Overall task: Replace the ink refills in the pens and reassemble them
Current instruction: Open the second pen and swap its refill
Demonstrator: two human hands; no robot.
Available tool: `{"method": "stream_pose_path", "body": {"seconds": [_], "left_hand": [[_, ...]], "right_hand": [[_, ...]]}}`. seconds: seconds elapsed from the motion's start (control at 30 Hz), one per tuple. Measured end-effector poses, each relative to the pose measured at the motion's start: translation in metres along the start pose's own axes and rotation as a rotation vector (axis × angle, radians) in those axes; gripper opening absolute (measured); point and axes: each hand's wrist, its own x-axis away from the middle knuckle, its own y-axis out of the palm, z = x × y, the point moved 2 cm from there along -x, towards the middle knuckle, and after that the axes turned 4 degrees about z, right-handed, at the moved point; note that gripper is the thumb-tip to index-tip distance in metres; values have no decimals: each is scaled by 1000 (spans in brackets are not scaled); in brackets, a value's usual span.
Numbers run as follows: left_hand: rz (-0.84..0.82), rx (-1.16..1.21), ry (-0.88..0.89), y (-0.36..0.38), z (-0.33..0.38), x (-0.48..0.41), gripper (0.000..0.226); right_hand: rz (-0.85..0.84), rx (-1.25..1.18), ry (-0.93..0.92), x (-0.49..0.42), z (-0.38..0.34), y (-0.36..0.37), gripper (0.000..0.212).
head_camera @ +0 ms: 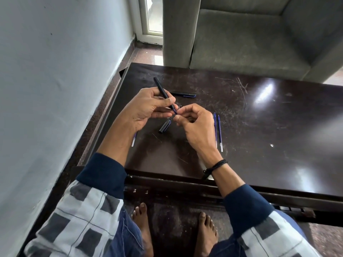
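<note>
Fingers of your left hand curl round a black pen barrel, held slanted above the table. Thumb and forefinger of your right hand pinch the blue tip at the barrel's lower end. Just below, a black cap lies on the table; beyond your hands lies 1 capped pen. 2 refills lie side by side right of your right hand, 1 more refill by your left forearm.

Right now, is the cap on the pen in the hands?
Off. The cap lies on the table, apart from the pen.
</note>
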Motion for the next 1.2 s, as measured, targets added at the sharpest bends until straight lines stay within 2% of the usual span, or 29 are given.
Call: {"method": "stream_pose_path", "body": {"seconds": [0.17,0.27,0.33,0.43,0.53,0.7,0.83,1.03,1.2], "left_hand": [[81,-13,56,-3,0,-1,11],[186,-12,94,-11,1,-5,3],[275,10,114,-16,1,-8,3],[344,32,122,-19,0,-10,4],[322,22,125,-15,-2,-10,4],[300,20,124,-9,-2,-8,4],[305,16,125,-11,-2,-8,4],[291,13,120,-9,-3,-7,4],[288,11,117,-10,-3,-8,4]], "right_hand": [[14,-11,48,0,-2,-1,11],[65,143,111,-1,3,-2,22],[29,259,124,-1,4,-3,24],[-90,465,-54,5,4,3,17],[-238,614,-274,13,8,15,32],[-441,785,-310,15,15,19,58],[-491,898,-330,17,16,21,65],[-478,906,-346,19,14,20,53],[-437,817,-333,18,9,19,26]]}}
